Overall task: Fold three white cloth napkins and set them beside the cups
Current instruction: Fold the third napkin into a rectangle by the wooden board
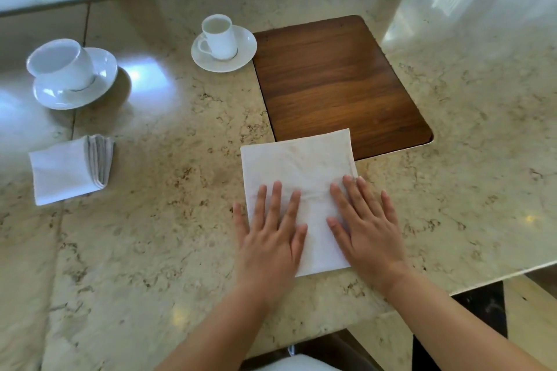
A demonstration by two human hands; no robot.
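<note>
A white napkin (298,159) lies flat as a tall rectangle on the marble table, its far corner over a wooden inlay. My left hand (272,235) and my right hand (366,229) rest palm-down on its near half, fingers spread, gripping nothing. A folded white napkin (64,172) with layered edges on its right side lies at the left. Beyond it stands a wide white cup (61,65) on a saucer (104,63). A smaller white cup (218,37) on a saucer (245,45) stands further back, near the middle.
A dark wooden inlay (334,75) sits in the beige marble tabletop (168,190). The table's edge runs at the right near side, with dark floor (482,307) below it. Something white (289,364) shows at the bottom edge.
</note>
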